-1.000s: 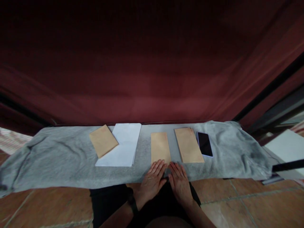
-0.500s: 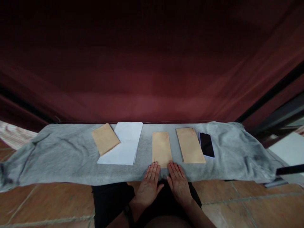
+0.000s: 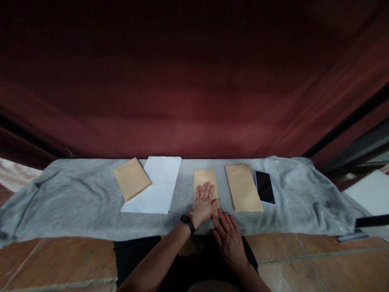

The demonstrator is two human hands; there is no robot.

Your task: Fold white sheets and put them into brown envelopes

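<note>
In the head view, a single brown envelope (image 3: pixel 203 175) lies on the grey cloth right in front of me, its long side pointing away. My left hand (image 3: pixel 204 202) rests flat across its middle with the fingers spread, covering much of it. At the envelope's lower right corner lies my right hand (image 3: pixel 227 235), fingers stretched out and the tips touching or very close to the edge. Nothing is held in either hand. To the right is a stack of brown envelopes (image 3: pixel 243 188).
White paper sheets (image 3: pixel 154 194) lie at the left, partly under more brown envelopes (image 3: pixel 132 179). A dark-screened phone (image 3: pixel 265 187) is beside the right stack. Grey cloth (image 3: pixel 82 194) covers the narrow surface, with a dark red panel (image 3: pixel 194 134) behind it.
My left hand has moved up from the envelope's lower left corner onto its middle. My right hand has shifted slightly down, staying near the lower right corner.
</note>
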